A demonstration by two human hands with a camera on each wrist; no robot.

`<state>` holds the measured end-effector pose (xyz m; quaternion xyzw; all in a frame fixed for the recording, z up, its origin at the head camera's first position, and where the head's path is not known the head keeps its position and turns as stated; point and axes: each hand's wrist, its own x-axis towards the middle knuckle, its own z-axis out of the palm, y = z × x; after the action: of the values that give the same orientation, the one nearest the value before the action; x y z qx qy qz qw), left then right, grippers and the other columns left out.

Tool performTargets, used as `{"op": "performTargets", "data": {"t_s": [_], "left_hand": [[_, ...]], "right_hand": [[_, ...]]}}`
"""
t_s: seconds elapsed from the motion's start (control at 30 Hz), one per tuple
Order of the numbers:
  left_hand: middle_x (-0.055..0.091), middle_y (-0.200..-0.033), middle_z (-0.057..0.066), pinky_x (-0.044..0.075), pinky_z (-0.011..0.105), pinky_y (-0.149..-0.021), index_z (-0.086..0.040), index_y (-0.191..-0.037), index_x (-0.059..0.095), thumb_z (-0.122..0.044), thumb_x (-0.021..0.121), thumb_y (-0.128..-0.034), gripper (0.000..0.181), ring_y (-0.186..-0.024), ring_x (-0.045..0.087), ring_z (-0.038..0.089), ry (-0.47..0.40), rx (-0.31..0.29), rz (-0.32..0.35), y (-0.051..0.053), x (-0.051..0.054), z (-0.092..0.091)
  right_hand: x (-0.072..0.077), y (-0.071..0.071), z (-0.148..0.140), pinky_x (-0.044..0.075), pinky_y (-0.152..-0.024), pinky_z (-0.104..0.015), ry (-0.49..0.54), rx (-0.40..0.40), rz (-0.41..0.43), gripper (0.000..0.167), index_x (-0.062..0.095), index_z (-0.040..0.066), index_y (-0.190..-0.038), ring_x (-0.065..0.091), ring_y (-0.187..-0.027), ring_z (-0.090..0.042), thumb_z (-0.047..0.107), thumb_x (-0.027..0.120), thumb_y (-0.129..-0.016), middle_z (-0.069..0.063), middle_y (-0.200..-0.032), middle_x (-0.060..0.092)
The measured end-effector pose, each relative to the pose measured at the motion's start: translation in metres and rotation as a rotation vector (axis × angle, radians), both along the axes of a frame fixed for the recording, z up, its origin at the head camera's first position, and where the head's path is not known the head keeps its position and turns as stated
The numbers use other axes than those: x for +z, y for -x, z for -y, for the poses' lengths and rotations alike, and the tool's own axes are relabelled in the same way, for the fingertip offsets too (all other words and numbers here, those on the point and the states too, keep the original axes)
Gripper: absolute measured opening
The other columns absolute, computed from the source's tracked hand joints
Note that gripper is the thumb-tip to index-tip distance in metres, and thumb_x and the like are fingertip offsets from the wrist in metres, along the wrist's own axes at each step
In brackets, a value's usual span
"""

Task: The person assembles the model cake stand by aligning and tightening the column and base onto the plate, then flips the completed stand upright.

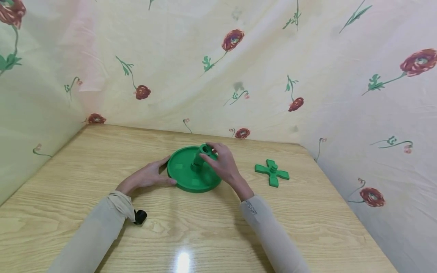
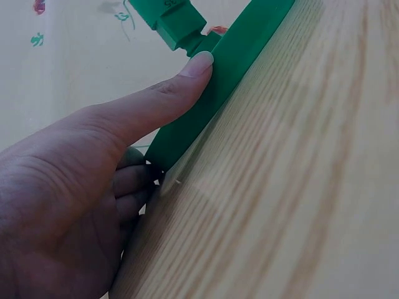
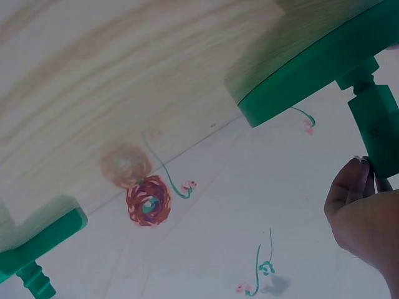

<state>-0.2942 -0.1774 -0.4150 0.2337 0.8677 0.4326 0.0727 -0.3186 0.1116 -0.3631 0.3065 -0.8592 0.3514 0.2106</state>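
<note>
A round green disc [image 1: 184, 178] with a raised rim lies flat on the table. From its middle rises a faceted green post [image 1: 199, 158], slightly tilted and hollow at the top, meeting the disc at a narrow neck. My left hand [image 1: 150, 176] grips the disc's left edge, with the thumb [image 2: 198, 65] against the rim in the left wrist view. My right hand [image 1: 223, 162] holds the post near its upper end between thumb and fingers. The number 32 shows on the post [image 3: 376, 128] in the right wrist view.
A green cross-shaped piece [image 1: 273, 173] with a ridged stub lies on the table to the right of the disc. A flowered cloth [image 1: 191, 76] hangs behind the wooden table [image 1: 191, 231] and at both sides. A small black object [image 1: 140, 217] is at my left sleeve.
</note>
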Motion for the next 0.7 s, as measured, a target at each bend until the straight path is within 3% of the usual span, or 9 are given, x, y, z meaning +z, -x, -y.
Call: {"op": "performTargets", "data": {"t_s": [0.23, 0.43, 0.7], "left_hand": [[0.02, -0.167, 0.026, 0.028, 0.061, -0.117, 0.0, -0.165, 0.013, -0.047, 0.08, -0.09, 0.111, -0.151, 0.022, 0.044, 0.015, 0.012, 0.017, 0.001, 0.0, 0.0], [0.02, -0.167, 0.025, 0.028, 0.06, -0.117, -0.001, -0.165, 0.013, -0.048, 0.081, -0.0892, 0.112, -0.152, 0.023, 0.043, 0.021, 0.021, 0.023, 0.002, 0.001, 0.0], [0.02, -0.166, 0.027, 0.029, 0.062, -0.116, 0.0, -0.165, 0.013, -0.045, 0.079, -0.0915, 0.108, -0.151, 0.023, 0.046, 0.012, 0.005, 0.008, -0.002, 0.003, -0.001]], "right_hand": [[0.0, 0.005, 0.004, 0.054, -0.078, -0.041, 0.005, 0.046, 0.034, 0.043, 0.064, -0.005, -0.135, 0.06, -0.102, -0.031, 0.014, 0.074, -0.098, -0.02, -0.115, 0.065], [0.001, 0.006, 0.006, 0.056, -0.086, -0.045, 0.011, 0.088, 0.067, 0.045, 0.062, -0.004, -0.139, 0.06, -0.109, -0.031, 0.014, 0.073, -0.099, -0.021, -0.123, 0.062], [0.003, 0.007, 0.012, 0.054, -0.092, -0.043, -0.059, 0.058, 0.073, 0.047, 0.061, -0.002, -0.141, 0.058, -0.109, -0.03, 0.019, 0.072, -0.1, -0.019, -0.121, 0.061]]}}
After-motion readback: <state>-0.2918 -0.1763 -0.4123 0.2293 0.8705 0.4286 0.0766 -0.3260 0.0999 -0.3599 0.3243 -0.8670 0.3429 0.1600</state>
